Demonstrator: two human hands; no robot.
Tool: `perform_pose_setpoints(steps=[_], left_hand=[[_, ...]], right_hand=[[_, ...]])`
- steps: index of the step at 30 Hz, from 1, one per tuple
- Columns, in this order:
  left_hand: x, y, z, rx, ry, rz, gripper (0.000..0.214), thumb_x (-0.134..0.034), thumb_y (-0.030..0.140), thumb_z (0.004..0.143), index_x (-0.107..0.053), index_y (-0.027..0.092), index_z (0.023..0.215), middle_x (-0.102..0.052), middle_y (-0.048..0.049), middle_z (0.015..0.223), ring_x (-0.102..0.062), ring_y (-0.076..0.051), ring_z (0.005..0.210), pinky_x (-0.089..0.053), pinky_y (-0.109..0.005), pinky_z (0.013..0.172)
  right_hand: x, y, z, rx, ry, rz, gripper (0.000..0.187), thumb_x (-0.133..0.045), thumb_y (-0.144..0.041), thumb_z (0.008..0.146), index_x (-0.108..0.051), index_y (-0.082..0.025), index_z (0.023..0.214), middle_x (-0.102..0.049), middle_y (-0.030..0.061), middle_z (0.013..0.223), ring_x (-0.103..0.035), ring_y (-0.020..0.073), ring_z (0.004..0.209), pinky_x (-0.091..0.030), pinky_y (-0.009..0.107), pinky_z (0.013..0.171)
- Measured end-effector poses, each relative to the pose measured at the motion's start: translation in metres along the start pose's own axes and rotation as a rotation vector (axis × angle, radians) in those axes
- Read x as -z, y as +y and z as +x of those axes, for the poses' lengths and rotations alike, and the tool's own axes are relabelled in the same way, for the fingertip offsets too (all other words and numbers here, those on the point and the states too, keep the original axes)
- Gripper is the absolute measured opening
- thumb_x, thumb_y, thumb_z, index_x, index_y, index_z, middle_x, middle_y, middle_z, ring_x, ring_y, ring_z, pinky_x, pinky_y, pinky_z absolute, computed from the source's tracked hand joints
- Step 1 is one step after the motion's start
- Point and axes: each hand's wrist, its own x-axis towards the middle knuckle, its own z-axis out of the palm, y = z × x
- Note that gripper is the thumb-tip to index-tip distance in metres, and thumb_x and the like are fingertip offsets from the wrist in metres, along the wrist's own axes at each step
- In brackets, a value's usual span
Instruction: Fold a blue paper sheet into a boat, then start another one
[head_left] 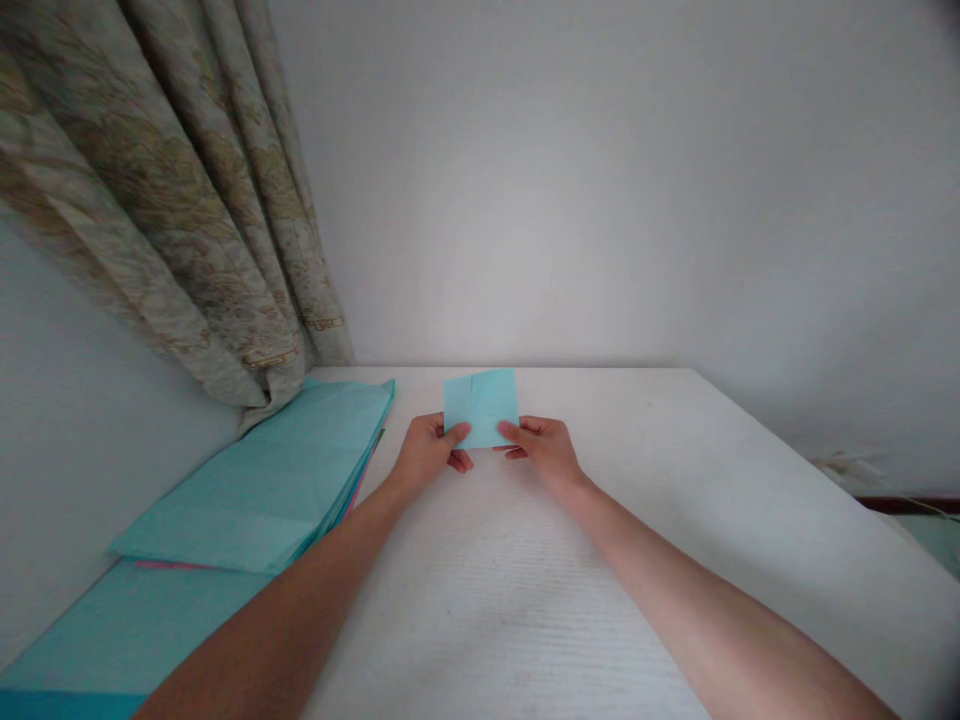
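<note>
While the left hand (429,452) and right hand (546,448) pinch its near corners with their fingers, the small blue paper (481,406), apparently creased, stands above the white surface (675,470); larger blue sheets (277,470) lie left.

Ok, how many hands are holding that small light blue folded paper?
2. The left hand pinches the small light blue folded paper at its lower left corner; the right hand pinches its lower right corner. No other hands are in view.
</note>
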Motion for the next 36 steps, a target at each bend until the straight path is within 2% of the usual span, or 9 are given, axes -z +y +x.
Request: perform_pose_setpoints(steps=[2,5,8,11,16,22,27,31,36], left_hand=[[-0.002,-0.001,-0.001,0.038,-0.030,0.025,0.030,-0.061,0.042,0.075,-0.056,0.012,0.070,-0.060,-0.0019,0.044,-0.055,-0.014,0.035,-0.044,-0.023,0.037],[-0.004,-0.003,-0.001,0.088,-0.065,-0.002,0.034,-0.062,0.046,0.075,-0.057,0.011,0.074,-0.068,-0.0067,0.059,-0.059,-0.014,0.039,-0.047,-0.024,0.039],[-0.005,-0.004,-0.001,0.100,-0.062,-0.076,0.035,-0.065,0.043,0.073,-0.059,0.010,0.080,-0.071,-0.0099,0.071,-0.064,-0.016,0.049,-0.052,-0.026,0.047],[-0.004,-0.004,0.000,0.099,-0.038,-0.111,0.032,-0.065,0.040,0.075,-0.061,0.009,0.081,-0.070,-0.0106,0.071,-0.066,-0.017,0.053,-0.054,-0.026,0.050],[-0.004,-0.002,0.000,0.089,-0.019,-0.124,0.030,-0.062,0.039,0.077,-0.060,0.008,0.080,-0.069,-0.0109,0.069,-0.066,-0.018,0.053,-0.054,-0.026,0.050],[-0.003,-0.002,0.000,0.109,-0.009,-0.111,0.036,-0.062,0.044,0.075,-0.062,0.009,0.077,-0.069,-0.0105,0.069,-0.067,-0.020,0.058,-0.054,-0.027,0.052],[-0.002,-0.005,0.002,0.081,0.045,-0.263,0.035,-0.073,0.041,0.063,-0.065,0.010,0.077,-0.067,-0.0052,0.065,-0.062,-0.016,0.056,-0.054,-0.029,0.055],[-0.004,-0.005,0.002,0.117,-0.007,-0.352,0.034,-0.079,0.030,0.055,-0.068,0.009,0.079,-0.070,-0.0095,0.076,-0.064,-0.018,0.065,-0.054,-0.031,0.064],[-0.005,-0.008,0.002,0.137,-0.030,-0.330,0.033,-0.079,0.025,0.056,-0.068,0.010,0.083,-0.071,-0.0124,0.087,-0.066,-0.022,0.076,-0.054,-0.036,0.071]], right_hand=[[0.000,0.000,0.001,0.037,0.098,0.013,0.031,-0.072,-0.047,0.061,-0.070,-0.016,0.067,-0.066,0.0046,0.064,-0.062,0.0187,0.061,-0.048,0.028,0.053],[0.001,0.000,0.001,0.080,0.169,0.027,0.033,-0.071,-0.048,0.061,-0.069,-0.016,0.067,-0.065,0.0041,0.062,-0.059,0.0170,0.056,-0.047,0.027,0.051],[0.000,0.001,0.000,0.065,0.112,0.028,0.031,-0.071,-0.047,0.061,-0.068,-0.017,0.068,-0.065,0.0041,0.063,-0.062,0.0184,0.059,-0.046,0.026,0.050],[-0.003,0.001,-0.001,0.058,0.047,0.013,0.029,-0.071,-0.046,0.063,-0.066,-0.018,0.066,-0.065,0.0035,0.062,-0.063,0.0190,0.060,-0.045,0.026,0.050],[-0.006,0.000,-0.004,0.102,0.067,-0.014,0.031,-0.068,-0.047,0.066,-0.063,-0.017,0.063,-0.062,0.0033,0.055,-0.061,0.0176,0.054,-0.042,0.026,0.049],[-0.003,0.000,-0.002,0.151,0.119,-0.041,0.033,-0.064,-0.049,0.070,-0.059,-0.017,0.062,-0.057,0.0009,0.048,-0.049,0.0127,0.043,-0.035,0.025,0.045],[-0.002,0.005,0.001,0.197,0.045,-0.109,0.034,-0.061,-0.047,0.072,-0.054,-0.017,0.057,-0.052,-0.0014,0.047,-0.038,0.0089,0.041,-0.027,0.023,0.041],[-0.002,0.009,0.004,0.217,0.069,-0.107,0.027,-0.062,-0.043,0.072,-0.057,-0.017,0.071,-0.047,-0.0047,0.047,-0.039,0.0090,0.042,-0.029,0.022,0.041],[-0.003,0.012,0.005,0.251,0.091,-0.075,0.032,-0.063,-0.041,0.072,-0.058,-0.018,0.095,-0.053,-0.0028,0.060,-0.042,0.0088,0.044,-0.035,0.021,0.039]])
